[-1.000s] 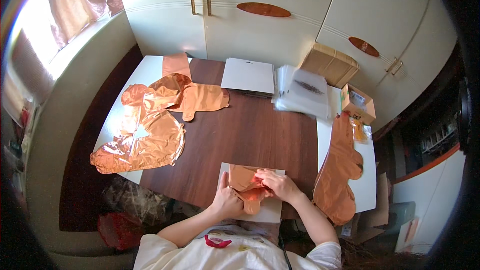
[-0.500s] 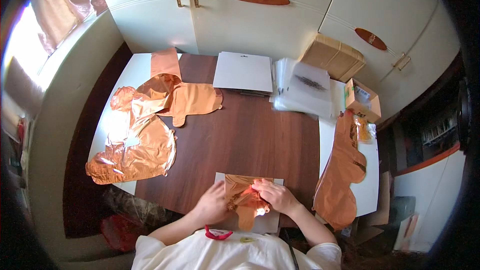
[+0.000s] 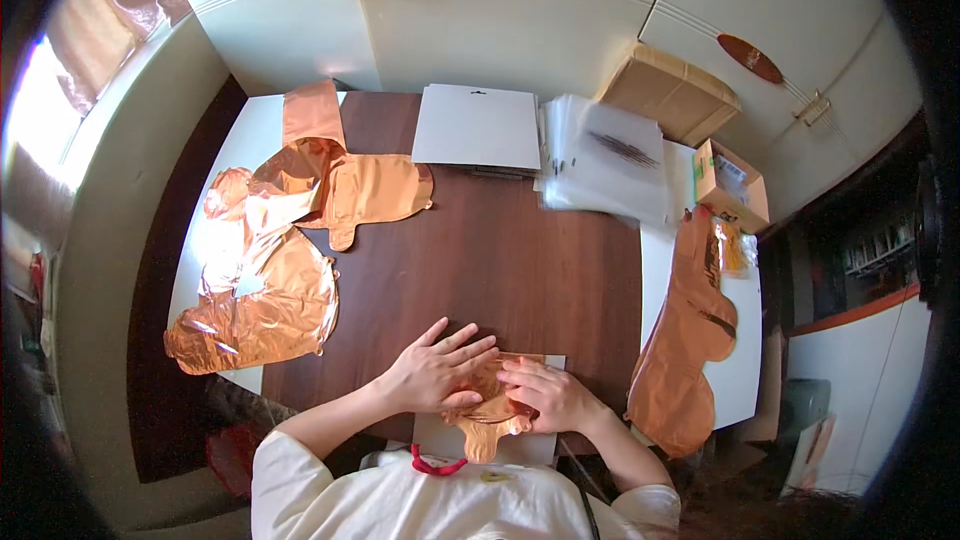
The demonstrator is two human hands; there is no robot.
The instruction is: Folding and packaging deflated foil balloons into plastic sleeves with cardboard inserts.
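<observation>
Closest in, copper foil piece (image 3: 485, 437): folded small, it lies on a white card (image 3: 429, 434) at the near edge of the table (image 3: 510, 260), with a rounded tab toward the person.
Handling of the foil: probably very light, thin and floppy, slick on its shiny face, quick to crease and perhaps easy to tear.
Best hold: likely a flat palm over the folded layers, or a gentle pinch along a doubled edge; the single-looking tab would probably give more.
Right hand (image 3: 543, 395): fingers close together and bent over the foil's right side; whether they pinch it cannot be told.
Left hand (image 3: 440, 370): palm down, fingers spread, across the foil's upper left; how firmly it presses cannot be told.
Forearms, both 2: the left forearm (image 3: 350, 413) slants inward at a low angle, the right forearm (image 3: 622, 448) rises more steeply.
Right of the hands: a lobed foil shape (image 3: 680, 340), lying flat.
Farther, left: crumpled foil shapes (image 3: 270, 315), overlapping.
Far side: a stack of white cards (image 3: 477, 127) beside clear sleeves (image 3: 600, 175).
</observation>
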